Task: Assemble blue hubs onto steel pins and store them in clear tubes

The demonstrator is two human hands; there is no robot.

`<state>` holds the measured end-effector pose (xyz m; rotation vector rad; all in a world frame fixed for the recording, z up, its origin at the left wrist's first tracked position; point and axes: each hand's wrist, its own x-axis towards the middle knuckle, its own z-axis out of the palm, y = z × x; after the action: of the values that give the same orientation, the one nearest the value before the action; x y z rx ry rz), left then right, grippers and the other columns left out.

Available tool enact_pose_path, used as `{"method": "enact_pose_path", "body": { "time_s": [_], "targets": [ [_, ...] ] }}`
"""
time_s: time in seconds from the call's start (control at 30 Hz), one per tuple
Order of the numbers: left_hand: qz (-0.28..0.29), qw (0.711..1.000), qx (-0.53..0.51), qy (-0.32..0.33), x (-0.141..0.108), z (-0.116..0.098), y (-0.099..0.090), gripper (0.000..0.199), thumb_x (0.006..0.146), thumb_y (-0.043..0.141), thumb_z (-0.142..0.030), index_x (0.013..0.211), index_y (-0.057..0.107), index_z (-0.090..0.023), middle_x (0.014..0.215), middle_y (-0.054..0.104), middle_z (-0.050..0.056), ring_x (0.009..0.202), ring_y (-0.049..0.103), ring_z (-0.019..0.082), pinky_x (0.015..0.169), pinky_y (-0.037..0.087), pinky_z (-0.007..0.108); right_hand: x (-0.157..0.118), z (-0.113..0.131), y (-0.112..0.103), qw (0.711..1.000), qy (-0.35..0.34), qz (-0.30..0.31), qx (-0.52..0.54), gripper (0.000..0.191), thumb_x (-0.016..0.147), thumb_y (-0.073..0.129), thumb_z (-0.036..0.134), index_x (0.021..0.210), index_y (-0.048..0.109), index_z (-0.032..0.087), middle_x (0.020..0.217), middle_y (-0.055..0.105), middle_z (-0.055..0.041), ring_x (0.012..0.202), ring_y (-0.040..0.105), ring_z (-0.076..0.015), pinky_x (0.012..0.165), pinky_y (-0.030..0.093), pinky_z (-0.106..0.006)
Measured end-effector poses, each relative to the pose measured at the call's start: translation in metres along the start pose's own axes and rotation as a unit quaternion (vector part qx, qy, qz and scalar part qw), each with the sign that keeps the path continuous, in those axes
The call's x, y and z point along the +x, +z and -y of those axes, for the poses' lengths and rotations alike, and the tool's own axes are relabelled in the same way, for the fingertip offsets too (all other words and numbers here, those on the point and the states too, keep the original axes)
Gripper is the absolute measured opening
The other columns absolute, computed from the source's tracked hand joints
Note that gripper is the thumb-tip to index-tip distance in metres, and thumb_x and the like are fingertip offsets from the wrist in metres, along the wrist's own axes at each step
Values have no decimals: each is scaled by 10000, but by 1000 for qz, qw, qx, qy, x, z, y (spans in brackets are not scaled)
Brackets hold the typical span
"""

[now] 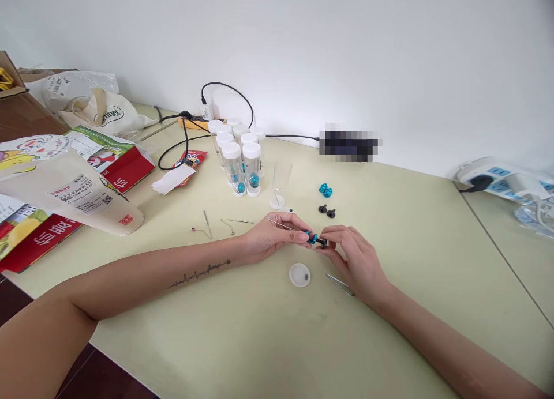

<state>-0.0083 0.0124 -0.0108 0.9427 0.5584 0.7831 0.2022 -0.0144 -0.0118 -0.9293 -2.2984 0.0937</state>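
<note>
My left hand (273, 235) pinches a small blue metal part (311, 237) between thumb and fingertips; a thin bent wire (280, 220) sticks out from the same hand. Closed at the fingertips, my right hand (358, 262) grips a small black flanged piece (322, 243) whose stem meets the blue part. Fingers partly cover where the two join. Just below lies a shallow white cap (293, 277) with a tiny grey piece (306, 277) in it. A metal rod (340, 285) rests by my right hand. Beyond are two blue parts (325, 190) and two black flanged pieces (326, 211).
Several white-capped clear tubes (234, 168) stand at the back, with an uncapped tube (282, 177) nearer. Bent wires (208, 226) lie left. A large cup (86, 191), red boxes (130, 168) and a red packet (193, 160) sit left; a power strip (497, 174) is right.
</note>
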Motion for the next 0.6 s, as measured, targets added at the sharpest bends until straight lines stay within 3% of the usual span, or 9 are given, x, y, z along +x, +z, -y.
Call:
{"method": "enact_pose_path", "body": {
  "time_s": [0.13,0.23,0.3,0.5,0.6],
  "targets": [
    [9,1000,3,-9,0,0,-1,189,678,749,-177,838,672,-113,835,689,54,763,660,149,816,463,309,-1,0,-1,1000,3,15,17,102,935,443,243,849,471,198,742,576,-24,650,510,-149,649,404,-297],
    [4,1000,-2,-2,0,0,-1,187,682,745,-182,840,674,-111,824,688,50,765,661,150,819,463,305,-1,-1,0,1000,4,3,7,14,922,468,200,930,479,195,846,598,-44,672,519,-142,650,410,-288],
    [-2,1000,-2,3,0,-1,0,190,683,745,-191,842,676,-111,822,689,50,773,663,153,828,461,308,-1,-1,0,1000,1,-7,0,88,909,488,169,991,471,196,924,601,-57,685,521,-134,650,413,-281],
    [-3,1000,5,-5,-1,-1,2,207,658,763,-200,829,679,-118,826,692,51,762,656,150,822,463,316,0,1,0,1000,13,14,15,67,927,461,235,874,481,199,724,562,-14,631,491,-142,637,407,-290],
    [-7,1000,5,-2,-1,-1,1,208,661,761,-207,829,679,-117,814,692,49,773,659,156,836,458,321,0,1,0,1000,20,3,1,28,923,463,203,939,486,201,858,598,-44,690,514,-145,648,420,-285]
  ]
}}
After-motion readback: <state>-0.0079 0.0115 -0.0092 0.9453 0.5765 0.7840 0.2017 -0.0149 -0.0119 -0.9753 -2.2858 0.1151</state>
